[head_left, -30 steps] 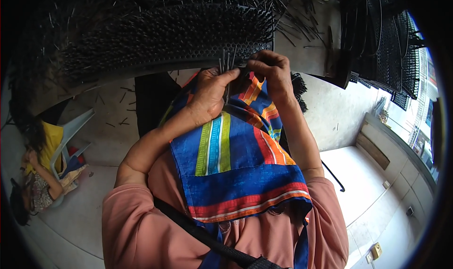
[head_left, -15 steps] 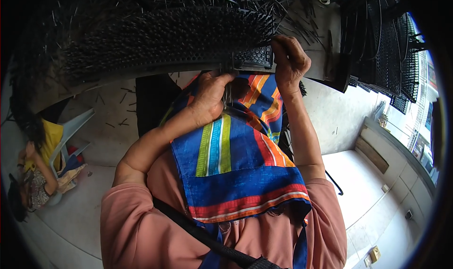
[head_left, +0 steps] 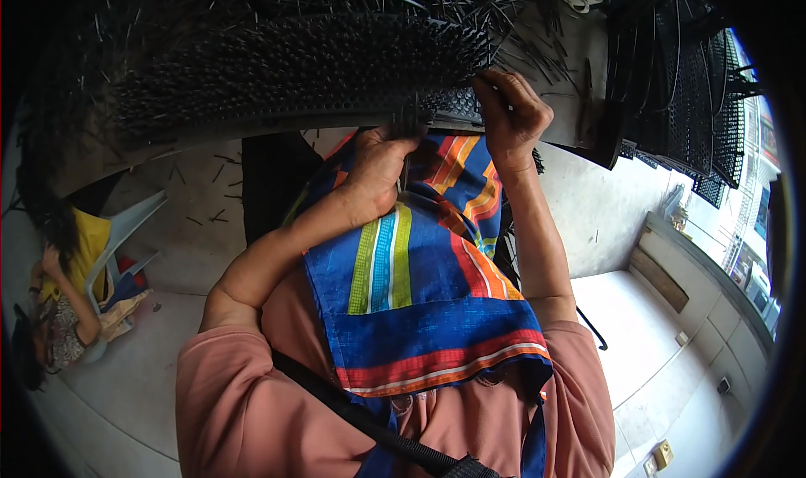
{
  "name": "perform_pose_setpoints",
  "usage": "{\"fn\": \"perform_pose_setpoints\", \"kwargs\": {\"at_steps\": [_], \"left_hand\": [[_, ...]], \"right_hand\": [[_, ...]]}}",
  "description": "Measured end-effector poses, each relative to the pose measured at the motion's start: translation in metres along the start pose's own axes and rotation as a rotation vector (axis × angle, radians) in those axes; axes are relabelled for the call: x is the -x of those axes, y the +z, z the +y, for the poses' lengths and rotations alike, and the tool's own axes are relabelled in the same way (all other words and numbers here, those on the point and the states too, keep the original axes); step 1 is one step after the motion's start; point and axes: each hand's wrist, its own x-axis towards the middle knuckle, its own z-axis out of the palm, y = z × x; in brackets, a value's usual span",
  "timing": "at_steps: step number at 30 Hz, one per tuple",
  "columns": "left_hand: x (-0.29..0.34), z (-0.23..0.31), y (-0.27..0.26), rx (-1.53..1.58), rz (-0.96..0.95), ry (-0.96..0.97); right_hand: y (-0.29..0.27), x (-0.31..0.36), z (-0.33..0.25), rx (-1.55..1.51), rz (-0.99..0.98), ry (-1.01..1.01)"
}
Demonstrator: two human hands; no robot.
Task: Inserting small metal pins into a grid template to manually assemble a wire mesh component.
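Note:
A long black mat bristling with thin dark spikes lies across the top of the view. My left hand grips a small bundle of thin dark sticks under the mat's near edge. At that edge, further right, my right hand is closed on the black mesh, pinching one thin stick. A striped cloth in blue, orange, green and red covers my lap below both hands.
A stack of black mesh panels stands at the upper right. Loose dark sticks litter the concrete floor. Another person sits low at the far left beside a pale plastic chair. A low wall runs along the right.
My right hand has moved up and to the right, from the cloth by my left hand to the mat's edge. My left hand has stayed in place.

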Motion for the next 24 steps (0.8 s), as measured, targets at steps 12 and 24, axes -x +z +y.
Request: {"fn": "perform_pose_setpoints", "kwargs": {"at_steps": [12, 24], "left_hand": [[-0.002, -0.004, -0.006, 0.004, -0.006, 0.033], [0.0, 0.003, 0.002, 0.031, -0.055, 0.062]], "right_hand": [[0.009, 0.005, 0.007, 0.055, -0.029, -0.045], [0.001, -0.007, 0.009, 0.187, -0.194, -0.198]]}}
